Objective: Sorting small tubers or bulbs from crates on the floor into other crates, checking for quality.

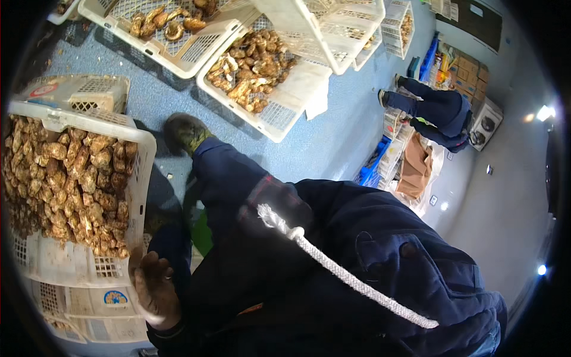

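Observation:
My left hand (156,285), in a brown glove, is beside the near corner of a white plastic crate (142,178). Its fingers are loosely curled and apart, and I see nothing between them. Brown mushrooms (80,178), packed closely, fill much of that crate, which rests on other crates (100,308). Out of view is my right hand. Past my shoe (183,131), a white crate (281,111) on the floor holds a loose heap of mushrooms (258,62). Fewer, larger mushrooms (167,22) lie in the crate (187,71) next to it.
White crates (348,35) stand tilted or stacked at the top. A white sheet (318,100) lies by the floor crate. Farther off, a person (432,107) bends over crates, with cardboard boxes (468,71) behind. A white rope (357,281) crosses dark blue clothing in front of me.

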`<state>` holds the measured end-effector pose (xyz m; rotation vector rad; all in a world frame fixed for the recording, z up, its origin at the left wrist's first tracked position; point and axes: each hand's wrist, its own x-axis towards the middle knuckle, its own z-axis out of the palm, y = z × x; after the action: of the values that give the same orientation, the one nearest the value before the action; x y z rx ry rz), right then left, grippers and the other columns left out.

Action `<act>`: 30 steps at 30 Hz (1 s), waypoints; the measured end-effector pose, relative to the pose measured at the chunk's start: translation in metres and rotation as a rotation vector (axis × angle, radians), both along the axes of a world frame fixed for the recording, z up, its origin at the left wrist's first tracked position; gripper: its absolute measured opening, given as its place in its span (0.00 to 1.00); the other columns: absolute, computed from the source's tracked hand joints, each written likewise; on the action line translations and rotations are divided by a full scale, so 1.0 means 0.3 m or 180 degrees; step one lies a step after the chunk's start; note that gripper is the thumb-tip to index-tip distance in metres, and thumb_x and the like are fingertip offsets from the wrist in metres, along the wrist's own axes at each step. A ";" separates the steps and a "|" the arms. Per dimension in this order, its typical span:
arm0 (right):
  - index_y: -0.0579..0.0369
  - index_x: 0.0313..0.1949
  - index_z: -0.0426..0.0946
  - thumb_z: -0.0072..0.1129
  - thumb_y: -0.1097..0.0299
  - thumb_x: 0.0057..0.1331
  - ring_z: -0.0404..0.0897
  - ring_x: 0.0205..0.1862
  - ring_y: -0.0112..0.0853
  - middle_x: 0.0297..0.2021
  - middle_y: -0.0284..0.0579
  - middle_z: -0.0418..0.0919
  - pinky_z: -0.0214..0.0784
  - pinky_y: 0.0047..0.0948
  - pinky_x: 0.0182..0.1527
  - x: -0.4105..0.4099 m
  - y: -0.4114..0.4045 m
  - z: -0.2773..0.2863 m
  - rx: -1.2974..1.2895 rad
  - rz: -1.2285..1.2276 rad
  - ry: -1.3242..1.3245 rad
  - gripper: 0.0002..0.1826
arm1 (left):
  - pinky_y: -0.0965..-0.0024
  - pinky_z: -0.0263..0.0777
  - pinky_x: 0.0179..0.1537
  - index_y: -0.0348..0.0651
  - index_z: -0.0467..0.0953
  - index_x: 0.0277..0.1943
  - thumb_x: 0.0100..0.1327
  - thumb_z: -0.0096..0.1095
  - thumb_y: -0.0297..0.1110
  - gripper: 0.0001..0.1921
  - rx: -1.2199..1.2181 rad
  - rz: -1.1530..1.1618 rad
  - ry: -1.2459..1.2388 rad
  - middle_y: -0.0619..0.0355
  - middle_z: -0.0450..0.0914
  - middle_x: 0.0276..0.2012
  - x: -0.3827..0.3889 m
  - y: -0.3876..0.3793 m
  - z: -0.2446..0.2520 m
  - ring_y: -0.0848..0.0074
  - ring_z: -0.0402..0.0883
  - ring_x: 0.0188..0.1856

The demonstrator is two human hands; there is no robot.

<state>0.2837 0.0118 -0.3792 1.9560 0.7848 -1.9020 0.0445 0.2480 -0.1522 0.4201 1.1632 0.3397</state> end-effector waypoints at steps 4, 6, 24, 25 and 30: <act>0.61 0.64 0.55 0.60 0.42 0.51 0.68 0.58 0.50 0.54 0.66 0.69 0.59 0.38 0.59 0.098 -0.027 0.028 0.0171 0.0270 -0.0110 0.49 | 0.71 0.71 0.43 0.36 0.60 0.64 0.71 0.40 0.41 0.24 0.0161 0.0540 0.0245 0.52 0.76 0.49 -0.006 0.012 0.089 0.71 0.77 0.44; 0.62 0.63 0.56 0.59 0.42 0.52 0.68 0.58 0.50 0.54 0.66 0.69 0.60 0.38 0.59 0.143 -0.061 0.034 0.0283 0.0426 -0.0136 0.48 | 0.73 0.69 0.43 0.34 0.59 0.64 0.71 0.40 0.41 0.25 0.0699 0.0412 0.0083 0.53 0.73 0.48 0.002 0.012 0.155 0.73 0.74 0.43; 0.53 0.58 0.69 0.45 0.45 0.63 0.74 0.53 0.47 0.50 0.59 0.75 0.65 0.37 0.56 0.585 -0.498 0.733 0.2913 0.0211 -0.1499 0.31 | 0.66 0.71 0.49 0.34 0.62 0.60 0.66 0.56 0.42 0.26 0.1423 -0.0182 -0.1260 0.48 0.74 0.49 -0.082 -0.964 0.344 0.66 0.76 0.47; 0.52 0.59 0.68 0.45 0.47 0.63 0.74 0.54 0.47 0.51 0.58 0.75 0.64 0.36 0.57 0.542 -0.571 0.868 0.3271 -0.0432 -0.1350 0.30 | 0.65 0.71 0.50 0.34 0.62 0.61 0.66 0.55 0.41 0.26 0.1188 -0.0387 -0.1207 0.47 0.74 0.49 -0.073 -1.034 0.332 0.66 0.76 0.48; 0.53 0.61 0.65 0.45 0.45 0.64 0.72 0.55 0.48 0.54 0.56 0.73 0.63 0.37 0.58 0.552 -0.636 1.249 0.4205 -0.0614 -0.1273 0.32 | 0.65 0.68 0.54 0.34 0.67 0.57 0.68 0.51 0.37 0.20 0.0952 -0.0907 -0.1502 0.48 0.75 0.51 -0.005 -1.133 0.323 0.65 0.75 0.53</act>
<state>0.4494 -0.1791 -0.0044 3.0090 2.0750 -0.9088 0.0431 -0.0920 -0.0554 0.7156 0.5818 0.3411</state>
